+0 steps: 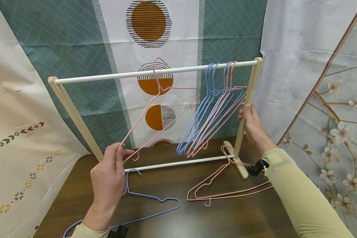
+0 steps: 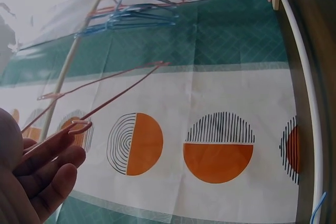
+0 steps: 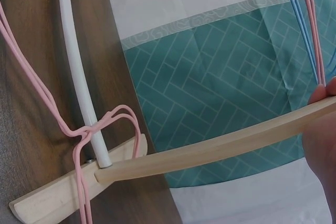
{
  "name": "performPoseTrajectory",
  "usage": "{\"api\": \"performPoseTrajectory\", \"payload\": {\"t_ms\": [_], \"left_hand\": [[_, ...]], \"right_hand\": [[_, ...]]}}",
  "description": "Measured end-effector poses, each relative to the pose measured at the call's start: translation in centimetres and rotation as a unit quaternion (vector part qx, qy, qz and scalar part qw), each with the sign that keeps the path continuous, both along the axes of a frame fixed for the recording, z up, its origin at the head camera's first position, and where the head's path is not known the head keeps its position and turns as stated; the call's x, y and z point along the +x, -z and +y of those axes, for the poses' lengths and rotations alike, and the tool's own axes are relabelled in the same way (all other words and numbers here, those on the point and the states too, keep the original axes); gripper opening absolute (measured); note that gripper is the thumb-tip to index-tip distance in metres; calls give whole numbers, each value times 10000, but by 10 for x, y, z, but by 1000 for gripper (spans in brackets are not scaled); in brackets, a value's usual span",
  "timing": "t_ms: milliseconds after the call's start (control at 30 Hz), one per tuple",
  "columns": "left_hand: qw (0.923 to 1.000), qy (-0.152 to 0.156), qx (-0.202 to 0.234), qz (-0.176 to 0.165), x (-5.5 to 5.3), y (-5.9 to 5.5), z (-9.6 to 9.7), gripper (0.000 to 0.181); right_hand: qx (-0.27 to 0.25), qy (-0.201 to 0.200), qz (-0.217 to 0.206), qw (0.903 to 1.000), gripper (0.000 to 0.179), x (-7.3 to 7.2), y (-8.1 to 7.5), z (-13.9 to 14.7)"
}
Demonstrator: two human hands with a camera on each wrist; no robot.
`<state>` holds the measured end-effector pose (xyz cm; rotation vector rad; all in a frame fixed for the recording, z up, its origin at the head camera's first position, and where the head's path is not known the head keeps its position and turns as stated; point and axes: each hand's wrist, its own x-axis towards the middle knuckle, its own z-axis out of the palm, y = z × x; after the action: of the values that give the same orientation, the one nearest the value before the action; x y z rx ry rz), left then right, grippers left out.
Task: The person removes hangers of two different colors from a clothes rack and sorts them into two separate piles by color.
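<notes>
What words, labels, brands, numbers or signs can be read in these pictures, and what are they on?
None: no text can be read in any view.
Pink hanger in the left hand, and rack: no readable markings.
Back cloth: circles and stripes, no lettering.
Left cloth: decorative motifs only.
Black device at the right wrist: too small to tell.

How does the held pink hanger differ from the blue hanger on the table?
The pink hanger is held up in the left hand; the blue hanger lies on the table. The pink hanger's hook is by the upper rod, the blue hanger's by the lower rod. Both are thin, open-framed hangers.
</notes>
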<state>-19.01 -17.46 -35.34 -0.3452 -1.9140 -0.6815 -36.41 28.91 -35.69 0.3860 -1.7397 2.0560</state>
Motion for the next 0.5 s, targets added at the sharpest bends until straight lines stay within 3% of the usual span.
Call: {"api": "performPoseTrajectory", "payload": {"t_ms": [300, 500], "left_hand": [[9995, 27, -147, -290, 10, -5, -11, 12], [9999, 44, -111, -109, 13, -3, -19, 12]], "right_hand": [[79, -28, -33, 10000, 45, -1, 1, 1], [5, -15, -35, 10000, 43, -1, 1, 0]]}}
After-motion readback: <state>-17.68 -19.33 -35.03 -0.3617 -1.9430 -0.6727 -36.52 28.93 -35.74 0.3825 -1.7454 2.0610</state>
